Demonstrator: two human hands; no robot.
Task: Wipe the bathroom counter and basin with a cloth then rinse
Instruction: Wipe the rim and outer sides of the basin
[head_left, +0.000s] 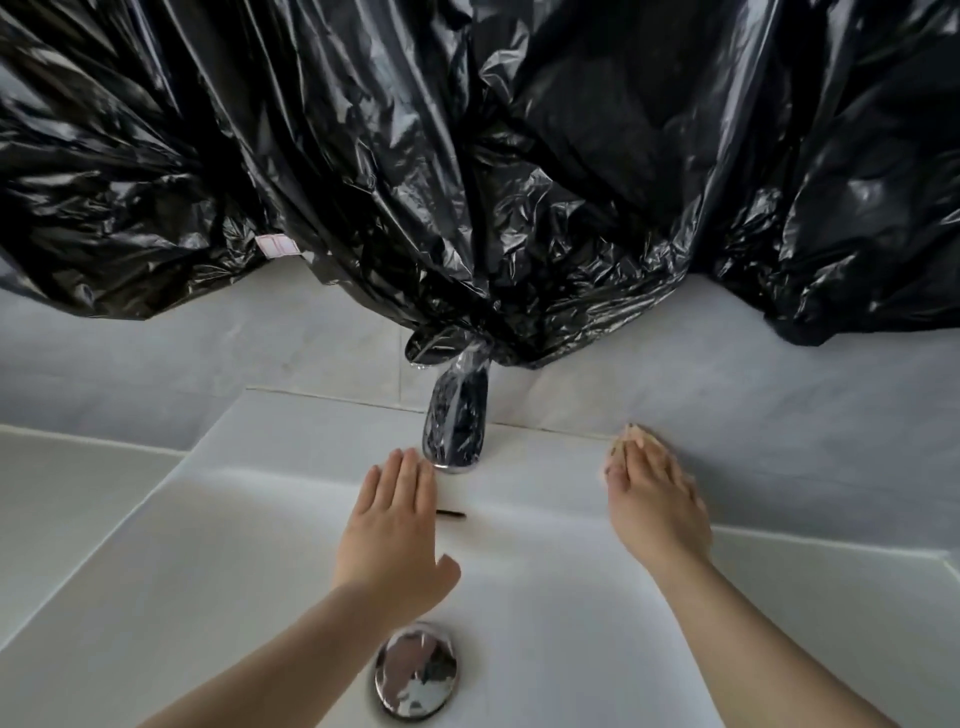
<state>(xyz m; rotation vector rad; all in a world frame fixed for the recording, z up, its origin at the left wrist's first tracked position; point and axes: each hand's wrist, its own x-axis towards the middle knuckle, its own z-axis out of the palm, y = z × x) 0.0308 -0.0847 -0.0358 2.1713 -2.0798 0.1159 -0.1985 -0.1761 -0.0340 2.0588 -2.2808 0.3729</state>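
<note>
A white basin (545, 613) fills the lower view, with a chrome drain plug (415, 670) near the bottom. Its chrome tap (457, 421) rises at the basin's back rim. My left hand (395, 530) lies flat with straight fingers on the back wall of the basin, fingertips just left of the tap base. My right hand (654, 499) presses a small beige cloth (631, 439) onto the back right ledge of the basin, beside the wall joint. Most of the cloth is hidden under the fingers.
Black plastic sheeting (467, 182) hangs over the wall above and drapes onto the top of the tap. A grey tiled wall (779, 415) runs behind the basin. The white counter (62, 493) extends left; a dark overflow slot (451, 514) sits below the tap.
</note>
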